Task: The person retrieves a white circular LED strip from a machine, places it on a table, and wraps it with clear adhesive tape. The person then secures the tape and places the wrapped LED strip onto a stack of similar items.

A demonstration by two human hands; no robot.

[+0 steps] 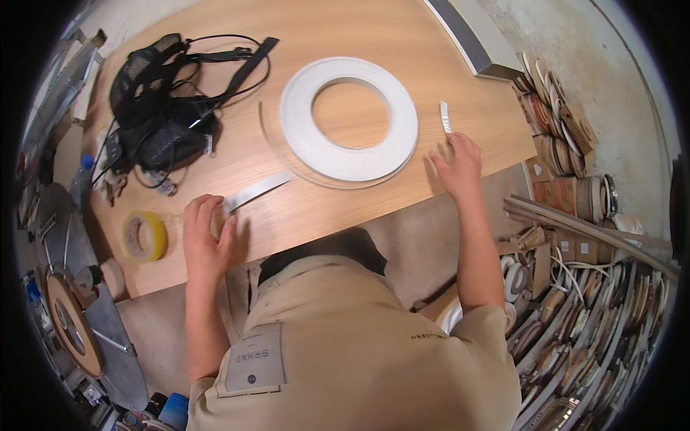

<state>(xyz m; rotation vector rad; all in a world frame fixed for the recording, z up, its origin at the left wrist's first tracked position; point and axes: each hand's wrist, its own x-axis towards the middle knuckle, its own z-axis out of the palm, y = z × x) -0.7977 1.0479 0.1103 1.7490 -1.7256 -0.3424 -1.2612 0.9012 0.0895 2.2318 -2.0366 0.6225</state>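
Note:
A large roll of white edge-banding tape (298, 118) lies flat on the wooden table (388, 29), its thin loose turn spreading around the lower left side. A separate white strip (262, 190) lies to the left of the roll's near side. Over the table's near left part is my left hand (206, 233), fingers bent and thumb apart, close to that strip's left end. My right hand (460, 164) is right of the roll, thumb stretched away from the fingers. Its fingertips touch the lower end of a short whitish piece with markings (445, 115).
Yellow adhesive tape (145, 237) lies at the table's left corner. A black mesh harness with cables (162, 108) covers the far left. A long grey-and-white box (471, 36) occupies the far right. Many banding rolls (604, 345) crowd the floor at right; a grey machine (108, 345) stands at left.

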